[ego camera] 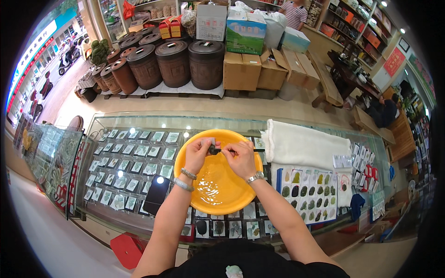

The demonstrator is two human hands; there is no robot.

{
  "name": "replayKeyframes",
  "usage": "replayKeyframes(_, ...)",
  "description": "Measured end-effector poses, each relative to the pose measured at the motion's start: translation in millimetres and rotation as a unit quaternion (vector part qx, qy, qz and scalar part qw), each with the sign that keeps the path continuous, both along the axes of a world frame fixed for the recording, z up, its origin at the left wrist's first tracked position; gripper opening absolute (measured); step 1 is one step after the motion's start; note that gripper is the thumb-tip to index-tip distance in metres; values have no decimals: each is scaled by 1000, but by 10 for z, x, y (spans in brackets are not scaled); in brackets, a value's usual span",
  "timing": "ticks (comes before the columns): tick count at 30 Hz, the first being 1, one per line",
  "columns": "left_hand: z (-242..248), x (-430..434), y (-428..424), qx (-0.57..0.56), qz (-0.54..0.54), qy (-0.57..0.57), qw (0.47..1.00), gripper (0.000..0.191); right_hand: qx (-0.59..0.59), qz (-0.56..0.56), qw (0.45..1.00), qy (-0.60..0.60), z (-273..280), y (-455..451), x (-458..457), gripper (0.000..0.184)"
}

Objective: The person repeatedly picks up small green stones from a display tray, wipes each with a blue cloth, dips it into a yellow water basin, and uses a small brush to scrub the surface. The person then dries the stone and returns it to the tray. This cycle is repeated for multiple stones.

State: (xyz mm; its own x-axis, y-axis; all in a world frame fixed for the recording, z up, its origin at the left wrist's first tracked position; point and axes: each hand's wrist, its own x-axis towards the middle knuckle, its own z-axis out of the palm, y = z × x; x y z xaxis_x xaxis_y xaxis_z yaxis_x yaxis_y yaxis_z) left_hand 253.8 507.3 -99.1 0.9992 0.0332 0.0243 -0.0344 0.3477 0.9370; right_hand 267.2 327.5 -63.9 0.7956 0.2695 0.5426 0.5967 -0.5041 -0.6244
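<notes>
My left hand [195, 154] pinches a small dark carved piece [214, 150] over the far part of a yellow plastic basin [258, 170]. A whitish scrap [209, 140] shows at the fingertips; its material is unclear. In my right hand [241, 158] is a thin black-handled tool [259, 150], possibly a brush, its end sticking out to the right. Its working tip meets or nearly touches the dark piece; the fingers partly hide it. Water with bright ripples lies in the basin below both hands.
Under the basin is a glass display counter [114, 217] with rows of boxed pendants. A smartphone [156, 194] lies left of the basin. To the right are a folded white towel [307, 144] and a tray of carved pendants [307, 194]. A red stool [127, 251] stands below.
</notes>
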Motion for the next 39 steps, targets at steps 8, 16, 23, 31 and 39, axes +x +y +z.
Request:
replayKeyframes(8, 14, -8, 35, -19, 22, 1, 1000, 25, -28, 2, 996, 80, -103, -11, -19, 10)
replayKeyframes(16, 11, 32, 22, -39, 33, 18, 999, 24, -227, 27, 973, -10, -258, -199, -115, 10)
replayKeyframes(23, -39, 12, 48, -19, 19, 19, 999, 28, -23, -20, 998, -46, -6, 117, -20, 7)
replayKeyframes(31, -26, 14, 43, -9, 25, 29, 999, 30, -67, 8, 998, -8, -14, 79, -45, 5)
replayKeyframes(39, 37, 9, 59, -40, 32, 45, 998, 32, -18, -54, 998, -26, -109, 284, -73, 7)
